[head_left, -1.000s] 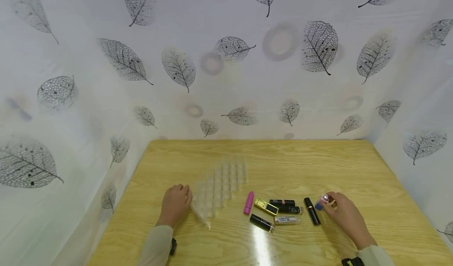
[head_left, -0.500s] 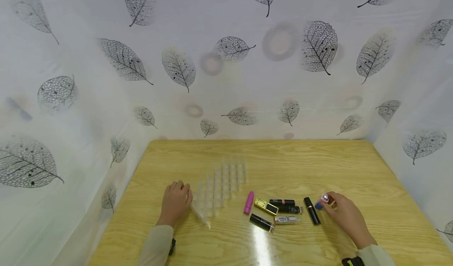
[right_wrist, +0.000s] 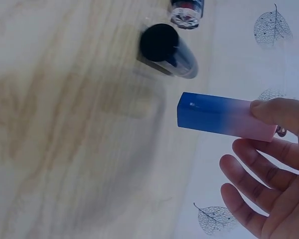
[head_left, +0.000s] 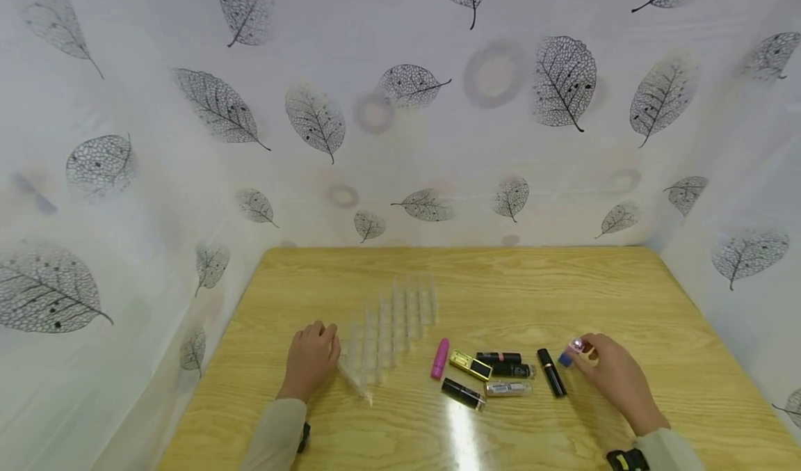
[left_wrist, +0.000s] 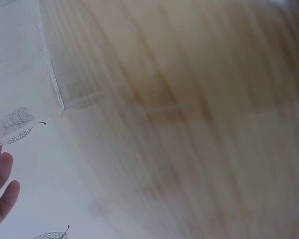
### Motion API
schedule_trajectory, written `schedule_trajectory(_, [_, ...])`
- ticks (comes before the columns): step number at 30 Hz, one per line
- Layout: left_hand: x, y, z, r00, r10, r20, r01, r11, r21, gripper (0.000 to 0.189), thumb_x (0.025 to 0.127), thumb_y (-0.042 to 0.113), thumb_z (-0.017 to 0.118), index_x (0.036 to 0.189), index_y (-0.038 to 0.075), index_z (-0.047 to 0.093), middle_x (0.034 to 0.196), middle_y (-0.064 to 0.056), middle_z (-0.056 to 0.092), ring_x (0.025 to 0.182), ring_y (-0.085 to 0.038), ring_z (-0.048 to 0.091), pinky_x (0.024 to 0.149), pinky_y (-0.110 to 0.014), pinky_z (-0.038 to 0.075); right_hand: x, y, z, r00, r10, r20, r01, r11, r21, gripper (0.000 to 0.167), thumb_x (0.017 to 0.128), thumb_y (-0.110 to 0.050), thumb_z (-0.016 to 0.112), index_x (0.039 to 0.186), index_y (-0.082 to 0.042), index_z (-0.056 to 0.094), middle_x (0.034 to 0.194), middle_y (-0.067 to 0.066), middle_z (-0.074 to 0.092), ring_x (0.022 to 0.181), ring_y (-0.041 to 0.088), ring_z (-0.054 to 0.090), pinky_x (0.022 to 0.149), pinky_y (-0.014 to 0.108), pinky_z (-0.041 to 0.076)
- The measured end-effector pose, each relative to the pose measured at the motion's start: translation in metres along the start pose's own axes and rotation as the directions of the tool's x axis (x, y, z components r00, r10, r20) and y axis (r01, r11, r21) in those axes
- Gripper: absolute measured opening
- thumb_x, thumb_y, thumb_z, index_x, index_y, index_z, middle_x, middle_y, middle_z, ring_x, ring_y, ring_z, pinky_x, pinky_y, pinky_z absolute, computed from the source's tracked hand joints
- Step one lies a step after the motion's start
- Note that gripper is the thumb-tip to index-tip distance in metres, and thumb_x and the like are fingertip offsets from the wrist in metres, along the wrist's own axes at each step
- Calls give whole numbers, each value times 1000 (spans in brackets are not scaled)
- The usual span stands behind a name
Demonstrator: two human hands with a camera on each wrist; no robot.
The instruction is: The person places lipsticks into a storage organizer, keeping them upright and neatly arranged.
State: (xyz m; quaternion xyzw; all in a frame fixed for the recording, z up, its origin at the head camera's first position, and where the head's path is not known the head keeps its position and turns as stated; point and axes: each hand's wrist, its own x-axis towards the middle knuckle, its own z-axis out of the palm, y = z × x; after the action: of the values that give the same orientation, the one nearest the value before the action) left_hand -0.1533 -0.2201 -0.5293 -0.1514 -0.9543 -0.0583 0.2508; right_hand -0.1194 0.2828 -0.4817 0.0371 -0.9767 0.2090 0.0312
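Note:
At the left end of a clear stepped lipstick organizer (head_left: 388, 332), my left hand (head_left: 311, 360) holds its edge with curled fingers. The left wrist view catches those fingers (left_wrist: 4, 177) at a see-through corner. My right hand (head_left: 616, 380) pinches a square blue-to-pink lipstick (right_wrist: 222, 117) near its pink end, thumb on top. The other fingers are spread loosely below. A shiny faceted end of the lipstick shows in the head view. Just left of this hand lies a black lipstick tube with a gold band (head_left: 551, 373).
Between the hands lie a pink tube (head_left: 440, 359), a gold case (head_left: 471, 365), a silvery clear tube (head_left: 508, 389) and several black lipsticks, one nearest the front (head_left: 463, 394). The wooden table (head_left: 532, 283) meets leaf-patterned curtains (head_left: 438, 144) at the back and sides.
My right hand has shifted slightly up and to the right with the blue-and-pink lipstick, which is tilted a little differently. My left hand stays at the organizer.

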Motion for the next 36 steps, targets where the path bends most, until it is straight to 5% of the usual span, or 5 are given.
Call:
schedule_trajectory(12, [-1, 1, 1, 999, -32, 4, 32, 999, -4, 14, 84, 16, 64, 94, 7, 66, 76, -9, 58, 64, -23, 57, 64, -43, 51, 17, -19, -27, 994, -68, -84, 71, 997, 33, 33, 87, -27, 66, 101, 3, 64, 88, 18, 68, 72, 30, 64, 64, 47, 51])
schedule_trajectory(24, [-3, -1, 4, 1000, -26, -11, 26, 1000, 8, 12, 83, 16, 63, 93, 8, 66, 75, -8, 58, 63, -22, 56, 63, -42, 51, 41, -55, -73, 957, -181, -224, 219, 964, 154, 23, 85, -17, 68, 101, -1, 63, 92, 19, 69, 86, 41, 66, 71, 52, 51])
schedule_trajectory(30, [-3, -1, 3, 1000, -28, -9, 28, 1000, -4, 11, 84, 15, 64, 92, 8, 65, 74, -7, 56, 63, -22, 55, 63, -43, 51, 56, -73, -94, 952, -209, -223, 248, 954, 166, 26, 86, -21, 68, 104, -3, 64, 94, 16, 69, 85, 31, 67, 72, 40, 54])
schedule_trajectory(36, [-2, 1, 1, 1000, -21, -21, 21, 1000, -9, 11, 83, 15, 64, 91, 8, 65, 74, -8, 57, 62, -22, 55, 63, -43, 50, 74, -92, -102, 950, -241, -197, 280, 938, 204, 26, 87, -26, 66, 106, -8, 64, 97, 11, 69, 84, -8, 60, 77, 41, 53])
